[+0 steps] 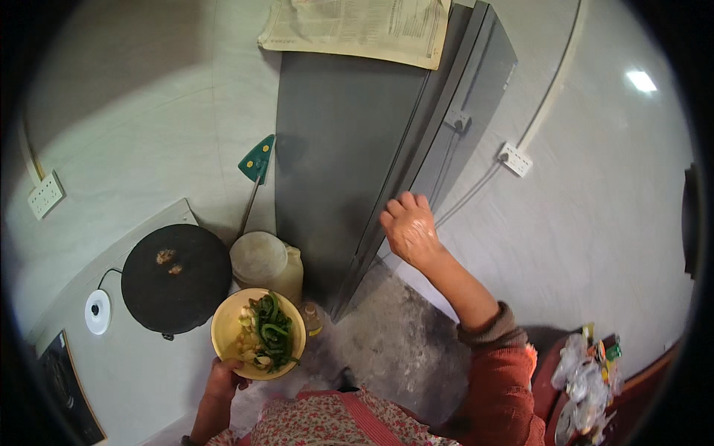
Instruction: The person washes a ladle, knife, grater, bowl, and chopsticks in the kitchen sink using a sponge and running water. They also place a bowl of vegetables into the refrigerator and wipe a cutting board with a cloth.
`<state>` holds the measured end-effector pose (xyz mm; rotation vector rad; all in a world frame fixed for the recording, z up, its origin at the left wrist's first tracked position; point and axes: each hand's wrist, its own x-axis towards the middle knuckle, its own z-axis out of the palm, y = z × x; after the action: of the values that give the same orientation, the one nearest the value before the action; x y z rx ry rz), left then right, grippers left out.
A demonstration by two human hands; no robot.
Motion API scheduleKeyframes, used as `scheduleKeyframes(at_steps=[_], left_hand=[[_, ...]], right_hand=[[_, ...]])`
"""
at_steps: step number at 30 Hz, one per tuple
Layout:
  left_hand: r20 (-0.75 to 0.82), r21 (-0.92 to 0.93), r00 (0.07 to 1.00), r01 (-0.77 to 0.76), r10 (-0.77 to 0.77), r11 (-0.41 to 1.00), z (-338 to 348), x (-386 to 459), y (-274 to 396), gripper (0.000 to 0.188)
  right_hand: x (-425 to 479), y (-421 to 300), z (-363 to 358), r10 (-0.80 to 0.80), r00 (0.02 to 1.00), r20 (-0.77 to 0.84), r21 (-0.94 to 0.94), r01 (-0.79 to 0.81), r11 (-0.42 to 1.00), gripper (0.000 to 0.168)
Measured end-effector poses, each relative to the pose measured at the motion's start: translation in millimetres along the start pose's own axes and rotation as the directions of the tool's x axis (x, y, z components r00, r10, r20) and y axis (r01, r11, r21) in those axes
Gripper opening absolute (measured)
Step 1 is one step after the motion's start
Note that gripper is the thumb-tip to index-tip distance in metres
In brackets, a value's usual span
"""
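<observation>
My left hand point(225, 374) grips the rim of a yellow bowl point(221, 334), thumb over the edge. Green peppers point(274, 329) fill the bowl's right side, and peeled garlic cloves point(245, 340) lie on the left. My right hand point(411, 227) is raised with its fingers curled, at the door edge of a grey refrigerator point(346, 150). Its fingertips are hidden, so I cannot tell whether they hold the door. The refrigerator door point(474, 95) has a glossy front that reflects a wall socket.
Left of the bowl, a round black pan or griddle point(175, 295) sits on a white counter point(134, 368). Behind the bowl stand a lidded bucket point(259, 257) and a green-headed long-handled tool point(257, 159). Newspaper point(357, 28) covers the refrigerator top. Plastic bags point(583, 384) lie at right.
</observation>
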<state>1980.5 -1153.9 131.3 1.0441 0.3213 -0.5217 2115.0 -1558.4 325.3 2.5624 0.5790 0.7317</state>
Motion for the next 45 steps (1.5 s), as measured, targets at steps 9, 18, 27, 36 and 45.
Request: scheduleKeyframes(at_steps=[9,18,27,36,45], left_hand=[[-0.132,-0.159,0.991,-0.014,-0.007,0.987,108,41,-44,0.041],[-0.107,-0.158,0.993,-0.072,0.056,0.985,138,55,-55,0.037],[-0.010,-0.012,1.000,-0.030,0.030,0.999,152,95,-30,0.031],[0.163,0.056,0.979,0.118,-0.126,0.991,296,200,-12,0.036],[0.250,-0.003,0.966,0.070,-0.067,0.998,485,283,28,0.021]], right_hand=[[46,67,63,-0.286,0.889,0.359,-0.328,0.407,0.852,0.020],[15,82,59,-0.329,0.901,0.284,-0.152,0.381,0.912,0.017],[-100,106,0,-0.014,0.983,-0.182,0.338,0.076,0.938,0.026],[-266,154,34,0.954,0.272,-0.126,0.795,-0.548,0.261,0.051],[-389,264,116,0.975,0.007,-0.220,0.727,-0.665,0.169,0.059]])
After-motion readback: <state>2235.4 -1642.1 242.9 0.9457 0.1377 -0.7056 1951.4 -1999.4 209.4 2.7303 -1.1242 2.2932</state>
